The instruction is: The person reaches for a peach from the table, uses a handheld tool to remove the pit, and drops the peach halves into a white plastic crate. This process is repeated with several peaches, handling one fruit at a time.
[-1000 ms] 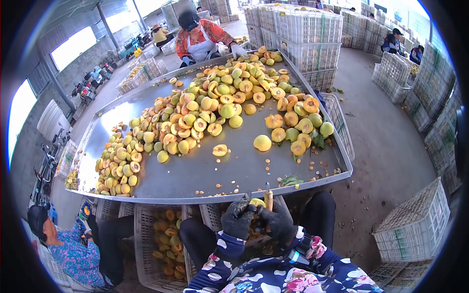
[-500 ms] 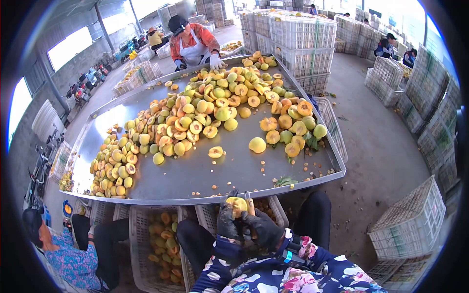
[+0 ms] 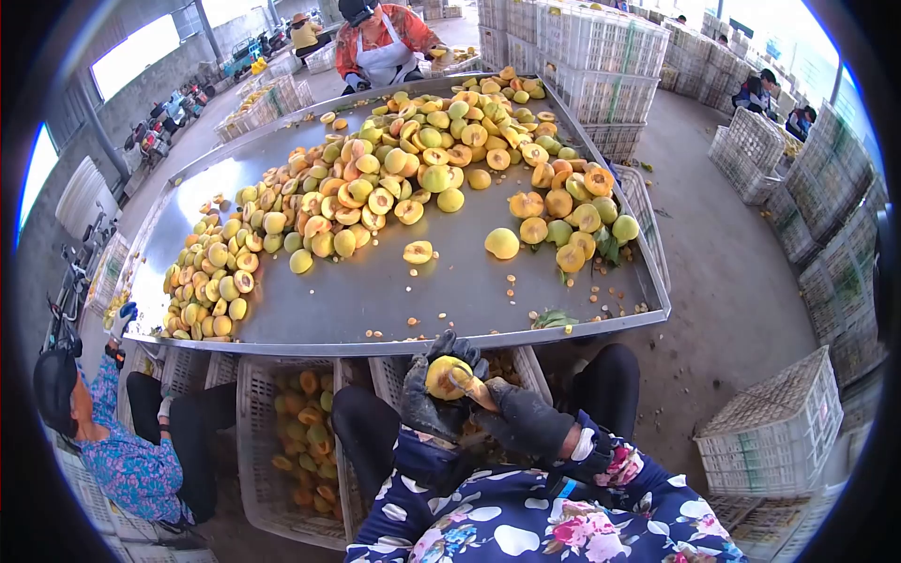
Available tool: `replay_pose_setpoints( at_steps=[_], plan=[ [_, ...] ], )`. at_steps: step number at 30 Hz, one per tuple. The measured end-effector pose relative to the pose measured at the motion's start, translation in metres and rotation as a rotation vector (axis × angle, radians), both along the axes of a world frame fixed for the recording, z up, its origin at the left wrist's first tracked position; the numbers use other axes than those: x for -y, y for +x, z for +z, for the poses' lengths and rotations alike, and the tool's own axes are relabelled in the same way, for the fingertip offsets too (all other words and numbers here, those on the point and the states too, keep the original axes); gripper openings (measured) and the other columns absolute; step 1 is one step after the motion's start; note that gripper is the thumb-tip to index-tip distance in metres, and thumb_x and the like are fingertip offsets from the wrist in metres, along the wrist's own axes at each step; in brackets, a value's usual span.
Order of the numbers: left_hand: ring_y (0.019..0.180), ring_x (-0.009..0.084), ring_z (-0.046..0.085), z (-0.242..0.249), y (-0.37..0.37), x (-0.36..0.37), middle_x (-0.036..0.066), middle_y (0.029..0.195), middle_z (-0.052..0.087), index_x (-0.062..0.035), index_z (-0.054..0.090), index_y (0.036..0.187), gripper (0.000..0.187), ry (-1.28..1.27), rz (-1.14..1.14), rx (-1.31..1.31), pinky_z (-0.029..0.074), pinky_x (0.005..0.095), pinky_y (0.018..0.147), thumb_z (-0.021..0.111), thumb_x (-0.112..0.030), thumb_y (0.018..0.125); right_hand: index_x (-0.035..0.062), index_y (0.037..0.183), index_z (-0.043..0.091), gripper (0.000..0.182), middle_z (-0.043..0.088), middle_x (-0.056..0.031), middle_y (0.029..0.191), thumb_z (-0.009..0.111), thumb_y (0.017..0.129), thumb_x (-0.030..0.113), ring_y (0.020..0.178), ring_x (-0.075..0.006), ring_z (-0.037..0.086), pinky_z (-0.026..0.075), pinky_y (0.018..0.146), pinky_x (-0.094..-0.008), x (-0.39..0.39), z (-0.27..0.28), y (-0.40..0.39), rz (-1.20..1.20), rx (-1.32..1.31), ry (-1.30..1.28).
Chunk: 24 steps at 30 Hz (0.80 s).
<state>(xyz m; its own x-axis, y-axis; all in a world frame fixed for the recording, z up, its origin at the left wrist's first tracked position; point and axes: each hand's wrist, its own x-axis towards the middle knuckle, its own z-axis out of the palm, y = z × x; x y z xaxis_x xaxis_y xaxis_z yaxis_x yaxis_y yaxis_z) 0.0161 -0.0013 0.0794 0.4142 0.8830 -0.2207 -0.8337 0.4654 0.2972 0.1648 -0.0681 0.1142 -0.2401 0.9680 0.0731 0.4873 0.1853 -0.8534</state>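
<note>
In front of the metal table's near edge, my left hand, in a dark glove, is closed around a yellow peach half. Its cut face is turned toward my other hand. My right hand, also in a dark glove, grips a small wooden-handled tool. The tool's tip meets the flesh of the fruit; its exact shape is hard to make out. Beyond my hands, a heap of halved peaches covers much of the metal table. A smaller group of peaches lies at the right.
Below the table edge stands a white crate holding peach halves, and another crate is partly hidden behind my hands. A co-worker sits at left; another is across the table. Stacked crates rise behind, with a crate at right.
The tool has tilted from upright to slanting across the peach half's cut face. My right hand has shifted right. The left co-worker's hand now reaches to the table edge.
</note>
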Motion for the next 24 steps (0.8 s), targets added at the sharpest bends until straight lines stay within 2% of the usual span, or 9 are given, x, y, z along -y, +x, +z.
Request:
replay_pose_setpoints(
  at_steps=[4, 7, 10, 13, 16, 19, 22, 23, 24],
  plan=[
    [0.098, 0.0306, 0.053, -0.036, -0.006, -0.004, 0.019, 0.115, 0.049, 0.0012, 0.04, 0.122, 0.045, -0.115, 0.067, -0.241, 0.04, 0.0448, 0.093, 0.033, -0.03, 0.091, -0.0012, 0.102, 0.049, 0.032, 0.057, -0.0226, 0.079, 0.057, 0.077, 0.017, 0.07, -0.0369, 0.057, 0.045, 0.06, -0.0426, 0.002, -0.011, -0.005, -0.01, 0.049, 0.095],
    [0.099, 0.0288, 0.053, -0.019, 0.0, 0.009, 0.018, 0.116, 0.049, 0.0009, 0.04, 0.12, 0.044, -0.059, 0.082, 0.028, 0.043, 0.0421, 0.09, 0.036, -0.031, 0.091, -0.002, 0.104, 0.047, 0.034, 0.056, -0.024, 0.078, 0.056, 0.077, 0.016, 0.068, -0.0373, 0.057, 0.045, 0.059, -0.0431, 0.001, -0.02, -0.008, 0.01, 0.122, 0.048],
    [0.098, 0.0297, 0.051, -0.034, 0.002, 0.004, 0.016, 0.114, 0.049, -0.0002, 0.042, 0.118, 0.047, -0.019, 0.094, -0.177, 0.041, 0.0418, 0.09, 0.032, -0.037, 0.09, -0.0019, 0.096, 0.05, 0.022, 0.055, -0.0205, 0.076, 0.054, 0.082, 0.014, 0.067, -0.0341, 0.057, 0.042, 0.055, -0.0391, 0.005, -0.01, -0.013, -0.004, 0.141, 0.024],
    [0.101, 0.0324, 0.05, -0.039, 0.008, 0.007, 0.017, 0.112, 0.05, 0.0009, 0.042, 0.117, 0.046, -0.003, 0.108, 0.0, 0.041, 0.0474, 0.089, 0.033, -0.035, 0.09, -0.0008, 0.103, 0.047, 0.026, 0.054, -0.0204, 0.071, 0.051, 0.083, 0.014, 0.061, -0.0351, 0.055, 0.041, 0.051, -0.0403, 0.001, -0.028, -0.017, -0.005, 0.18, -0.001],
    [0.099, 0.034, 0.052, -0.033, 0.01, 0.009, 0.018, 0.109, 0.052, 0.003, 0.045, 0.113, 0.041, 0.129, 0.177, -0.199, 0.044, 0.0495, 0.084, 0.033, -0.029, 0.09, 0.0009, 0.112, 0.042, 0.034, 0.053, -0.021, 0.068, 0.05, 0.082, 0.014, 0.059, -0.0349, 0.054, 0.04, 0.05, -0.0406, 0.004, -0.026, -0.02, -0.006, 0.24, -0.094],
    [0.095, 0.0329, 0.055, -0.041, 0.011, 0.009, 0.018, 0.106, 0.054, 0.0042, 0.047, 0.111, 0.036, 0.086, 0.273, -0.308, 0.048, 0.0452, 0.081, 0.034, -0.023, 0.09, -0.0021, 0.116, 0.037, 0.041, 0.052, -0.0219, 0.067, 0.05, 0.08, 0.013, 0.06, -0.0345, 0.054, 0.04, 0.051, -0.0402, 0.005, -0.041, -0.023, 0.03, 0.195, -0.019],
    [0.087, 0.0266, 0.058, -0.091, 0.002, 0.0, 0.016, 0.099, 0.057, 0.0046, 0.05, 0.104, 0.03, 0.385, 0.316, -0.651, 0.05, 0.0366, 0.076, 0.037, -0.018, 0.089, -0.0102, 0.105, 0.04, 0.039, 0.055, -0.0233, 0.067, 0.052, 0.077, 0.015, 0.058, -0.034, 0.057, 0.043, 0.05, -0.0409, 0.006, -0.055, -0.028, 0.073, 0.267, 0.163],
    [0.086, 0.0251, 0.059, -0.096, -0.002, 0.0, 0.016, 0.097, 0.057, 0.0045, 0.05, 0.103, 0.029, 0.503, 0.326, -0.809, 0.05, 0.0351, 0.075, 0.037, -0.017, 0.089, -0.0102, 0.104, 0.04, 0.039, 0.055, -0.0231, 0.067, 0.053, 0.077, 0.016, 0.058, -0.0336, 0.057, 0.043, 0.05, -0.0405, 0.008, -0.049, -0.028, 0.075, 0.236, 0.101],
    [0.086, 0.025, 0.059, -0.1, -0.006, -0.002, 0.016, 0.097, 0.057, 0.0046, 0.051, 0.102, 0.029, 0.483, 0.285, -0.772, 0.05, 0.0348, 0.075, 0.037, -0.017, 0.089, -0.0102, 0.104, 0.04, 0.039, 0.055, -0.0229, 0.067, 0.053, 0.077, 0.016, 0.059, -0.0333, 0.057, 0.043, 0.051, -0.04, 0.008, -0.04, -0.027, 0.077, 0.205, 0.041]
  ],
)
